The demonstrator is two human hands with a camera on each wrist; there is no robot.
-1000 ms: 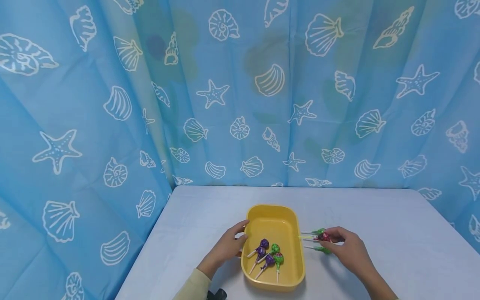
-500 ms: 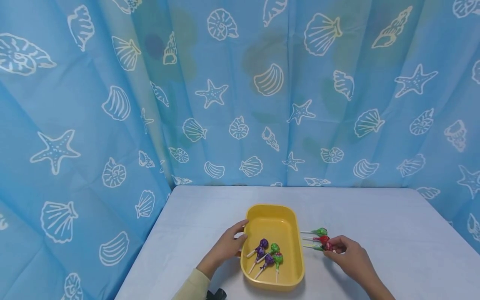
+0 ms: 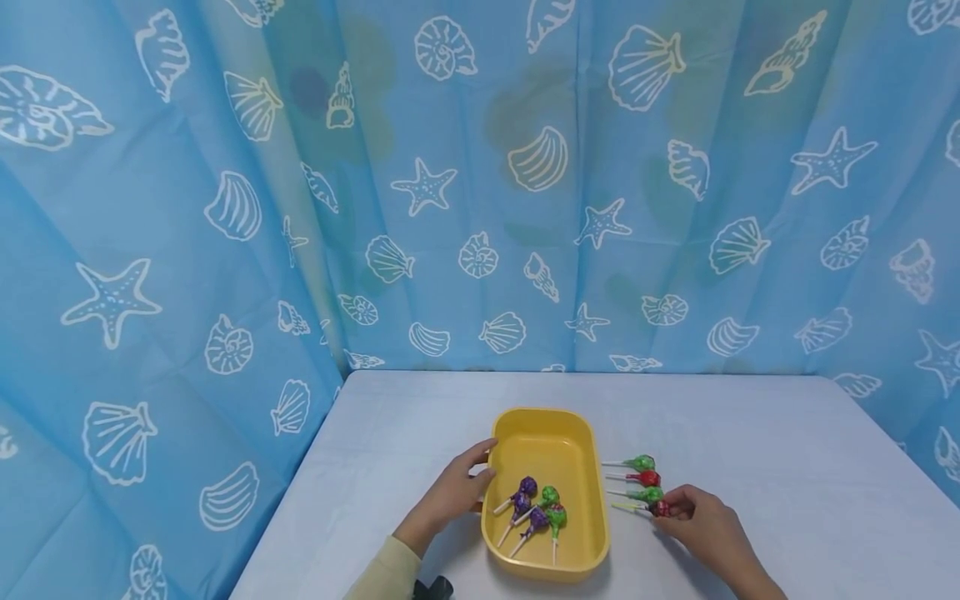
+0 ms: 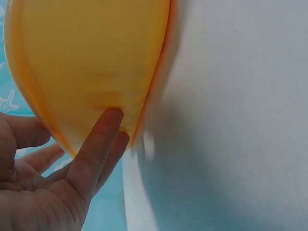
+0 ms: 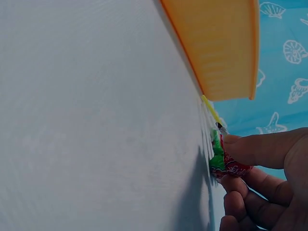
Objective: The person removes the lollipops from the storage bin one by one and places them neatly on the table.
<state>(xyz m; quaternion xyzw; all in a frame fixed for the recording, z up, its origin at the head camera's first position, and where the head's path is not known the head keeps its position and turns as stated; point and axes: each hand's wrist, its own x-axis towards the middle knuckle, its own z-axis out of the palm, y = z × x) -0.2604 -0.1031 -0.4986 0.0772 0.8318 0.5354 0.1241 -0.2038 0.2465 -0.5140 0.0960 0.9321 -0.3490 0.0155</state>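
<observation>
Red lollipop [image 3: 660, 507] lies flat on table [image 3: 750, 433], stick toward 9 o'clock, pinched by right hand [image 3: 701, 527] w/ curled fingers. Left hand [image 3: 455, 493], fingers straight, touches yellow tray [image 3: 543, 433] rim.

tray [image 3: 545, 433]: smooth yellow plastic, soft satin sheen
desk [image 3: 750, 450]: matt pale cloth cover, fine weave
lollipops [image 3: 651, 493] beside the right hand [image 3: 701, 525]: crinkly glossy foil wrappers, thin plastic-looking sticks
curtain [image 3: 225, 208]: thin matt blue fabric, creased, white printed shells

The right hand [image 3: 701, 521] drew nearer — its red lollipop [image 3: 662, 507] now lies on the table [image 3: 787, 467].
</observation>
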